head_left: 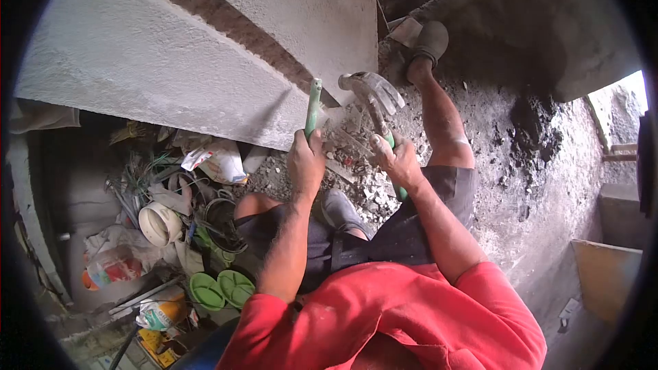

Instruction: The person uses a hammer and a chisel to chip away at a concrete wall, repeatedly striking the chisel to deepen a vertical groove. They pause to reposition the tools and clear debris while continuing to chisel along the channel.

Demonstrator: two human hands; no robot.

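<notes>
My left hand (306, 161) is closed around a green chisel (313, 106), whose worn, pale end points up in front of a white wall (205, 96). A long brown groove (233, 27) runs diagonally down the wall and ends near the chisel. In my right hand (399, 159) is a claw hammer (373, 96), gripped on its green handle. The dusty hammer head is raised to the right of the chisel, apart from it. My hand hides the chisel's lower end.
Broken rubble (373, 195) covers the floor around my shoes. At left lie a white pipe fitting (160, 225), a black bucket (223, 223), plastic bags (223, 161) and green round lids (207, 291). A wooden board (606, 277) leans at the right.
</notes>
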